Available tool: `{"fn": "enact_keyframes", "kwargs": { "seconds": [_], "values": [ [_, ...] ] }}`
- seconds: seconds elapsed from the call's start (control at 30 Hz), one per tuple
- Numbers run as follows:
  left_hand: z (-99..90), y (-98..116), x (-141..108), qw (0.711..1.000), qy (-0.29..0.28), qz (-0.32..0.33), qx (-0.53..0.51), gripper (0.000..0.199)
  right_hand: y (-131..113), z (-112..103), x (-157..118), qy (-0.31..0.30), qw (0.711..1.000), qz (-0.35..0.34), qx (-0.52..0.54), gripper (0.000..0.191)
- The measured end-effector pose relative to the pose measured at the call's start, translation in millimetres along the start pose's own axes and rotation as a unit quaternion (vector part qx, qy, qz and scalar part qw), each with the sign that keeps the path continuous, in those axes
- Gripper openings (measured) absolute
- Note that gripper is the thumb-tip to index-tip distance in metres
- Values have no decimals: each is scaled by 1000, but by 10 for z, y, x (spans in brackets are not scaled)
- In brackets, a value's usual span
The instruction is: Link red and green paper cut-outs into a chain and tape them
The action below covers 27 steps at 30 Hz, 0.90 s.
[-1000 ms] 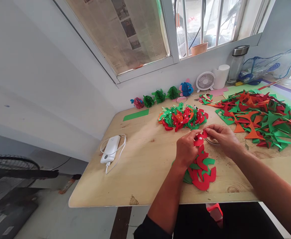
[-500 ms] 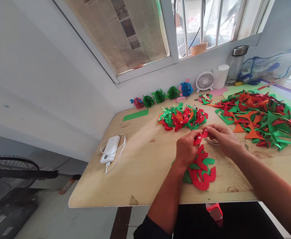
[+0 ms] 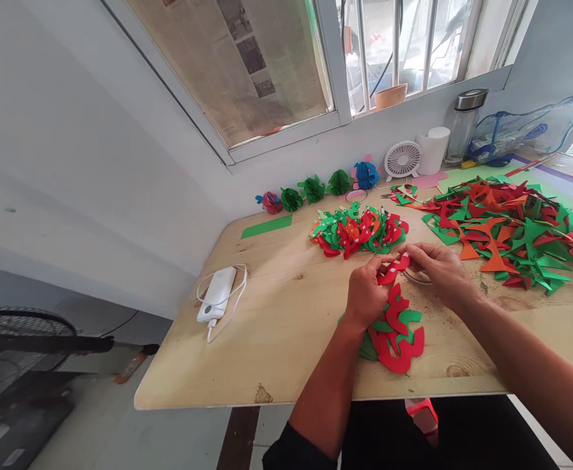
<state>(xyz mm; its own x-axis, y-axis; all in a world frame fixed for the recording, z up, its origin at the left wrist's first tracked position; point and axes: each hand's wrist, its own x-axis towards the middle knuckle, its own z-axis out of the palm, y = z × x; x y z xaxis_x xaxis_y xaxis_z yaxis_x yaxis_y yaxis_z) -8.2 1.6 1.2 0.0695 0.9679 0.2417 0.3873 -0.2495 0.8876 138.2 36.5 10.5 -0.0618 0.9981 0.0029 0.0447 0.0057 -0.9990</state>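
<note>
My left hand [image 3: 367,294] is closed on a curved red paper cutout [image 3: 388,274] that carries small white squares. At the cutout's upper right end, the thumb and fingers of my right hand [image 3: 440,271] are pinched together. Part of a pale ring [image 3: 418,279], perhaps a tape roll, shows beneath my right hand. Below both hands lies a small heap of red and green paper cutouts [image 3: 398,352], partly covered by my left wrist. Just beyond my hands is a pile of red, green and orange cutouts [image 3: 350,230], many with white squares.
Paper offcuts [image 3: 516,228] spread over the table's right side. Along the wall stand folded paper animals [image 3: 312,189], a small white fan [image 3: 402,160], a white cylinder [image 3: 433,150] and a glass bottle [image 3: 464,130]. A white power bank [image 3: 218,294] with its cable lies at left.
The red cutout has turned slightly between my hands, and more of its white squares show. Both hands stay in nearly the same place.
</note>
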Motion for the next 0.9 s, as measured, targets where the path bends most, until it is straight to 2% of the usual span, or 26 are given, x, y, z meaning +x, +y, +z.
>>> {"fn": "enact_keyframes", "kwargs": {
  "seconds": [0.13,0.23,0.33,0.53,0.9],
  "values": [
    [13,0,29,978,29,-85,-186,24,-5,-1,4,20,1000,4,19,36],
    [6,10,44,953,61,-128,-268,28,-35,5,-20,40,999,-7,18,29],
    [-4,19,51,940,81,-154,-292,33,-43,24,-52,41,998,-44,-8,23],
    [-2,48,57,932,86,-155,-315,42,29,73,-72,-17,988,-107,-112,22],
    [21,63,44,927,74,-154,-333,42,-26,88,-100,-20,974,-127,-185,18]
  ]
}}
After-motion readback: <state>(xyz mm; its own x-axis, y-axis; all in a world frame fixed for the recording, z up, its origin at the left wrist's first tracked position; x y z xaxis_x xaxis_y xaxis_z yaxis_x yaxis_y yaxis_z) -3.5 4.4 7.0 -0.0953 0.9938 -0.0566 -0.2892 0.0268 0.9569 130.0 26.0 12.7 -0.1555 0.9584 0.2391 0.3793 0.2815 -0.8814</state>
